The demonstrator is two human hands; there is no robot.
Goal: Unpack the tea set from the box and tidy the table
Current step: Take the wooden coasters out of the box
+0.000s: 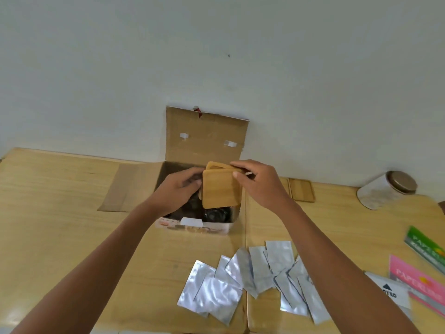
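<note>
An open cardboard box (207, 138) stands against the wall at the table's middle, its lid flap upright. Above its opening I hold a stack of square wooden coasters (220, 190). My left hand (179, 189) grips the stack's left edge and my right hand (256, 180) pinches its top right edge. Dark glassware (215, 214) shows inside the box under the stack. One more wooden coaster (301, 189) lies flat on the table to the right of the box.
Several silver foil sachets (255, 276) lie scattered near the front. A glass jar with a brown lid (387, 189) lies on its side at the right. Green (426, 244), pink (419, 283) and white packets (391, 294) sit at the right edge.
</note>
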